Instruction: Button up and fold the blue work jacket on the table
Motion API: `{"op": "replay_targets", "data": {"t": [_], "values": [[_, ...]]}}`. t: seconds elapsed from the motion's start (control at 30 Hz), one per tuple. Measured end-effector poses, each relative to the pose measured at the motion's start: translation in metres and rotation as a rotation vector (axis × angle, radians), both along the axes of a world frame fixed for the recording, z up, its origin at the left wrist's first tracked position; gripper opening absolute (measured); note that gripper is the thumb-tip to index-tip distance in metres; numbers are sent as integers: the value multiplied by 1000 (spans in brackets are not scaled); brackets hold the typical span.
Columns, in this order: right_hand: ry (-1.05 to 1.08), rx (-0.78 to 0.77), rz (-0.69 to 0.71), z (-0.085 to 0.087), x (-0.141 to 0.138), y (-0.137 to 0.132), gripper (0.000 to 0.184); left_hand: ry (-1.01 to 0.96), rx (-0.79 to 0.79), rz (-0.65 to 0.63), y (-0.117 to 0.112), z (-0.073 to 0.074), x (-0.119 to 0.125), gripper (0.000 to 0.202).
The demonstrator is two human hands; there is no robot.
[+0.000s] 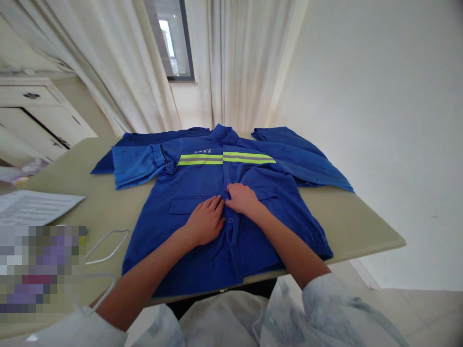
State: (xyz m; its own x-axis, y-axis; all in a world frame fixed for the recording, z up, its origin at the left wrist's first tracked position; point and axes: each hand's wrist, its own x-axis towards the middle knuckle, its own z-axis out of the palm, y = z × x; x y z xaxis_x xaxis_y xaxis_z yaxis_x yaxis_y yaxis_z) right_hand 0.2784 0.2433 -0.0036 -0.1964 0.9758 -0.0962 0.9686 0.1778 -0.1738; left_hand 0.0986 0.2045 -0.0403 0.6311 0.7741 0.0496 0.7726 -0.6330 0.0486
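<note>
A blue work jacket point(202, 193) with yellow-green reflective stripes point(226, 158) lies front-up on a beige table point(347, 221), collar away from me. Its left sleeve point(139, 166) is folded across the chest side; the right sleeve point(311, 164) stretches toward the table's right edge. My left hand point(206, 221) lies flat on the jacket just left of the front placket, fingers together and extended. My right hand point(243, 198) is curled at the placket in the middle, fingertips pinching the fabric edge beside a button.
A white wire hanger point(108, 245) lies on the table left of the jacket. Printed paper sheets point(32, 207) sit at the far left above a blurred patch. White curtains, a window and a white cabinet point(39, 115) stand behind; a bare wall is to the right.
</note>
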Motion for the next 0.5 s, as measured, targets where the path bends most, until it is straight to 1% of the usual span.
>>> {"op": "replay_targets", "data": {"t": [0.03, 0.1, 0.17, 0.23, 0.3, 0.4, 0.47, 0.5], "values": [[-7, -9, -27, -3, 3, 1, 30, 9, -31, 19, 8, 6, 1, 48], [39, 9, -24, -9, 9, 4, 35, -2, -67, 92, 28, 14, 4, 40], [135, 33, 30, -13, 13, 5, 37, -57, -22, 165, 47, 14, 8, 36], [203, 37, 56, -16, 14, 4, 43, -145, 75, 206, 62, 5, 10, 37], [197, 31, 29, -18, 13, 2, 49, -240, 123, 208, 71, -9, 11, 43], [152, 56, -34, -18, 12, 1, 36, -352, 92, 181, 75, -27, 7, 45], [178, 84, -65, -19, 14, 2, 33, -407, 76, 178, 75, -33, 4, 41], [211, 96, -75, -20, 16, 3, 34, -433, 72, 181, 74, -34, 3, 40]]}}
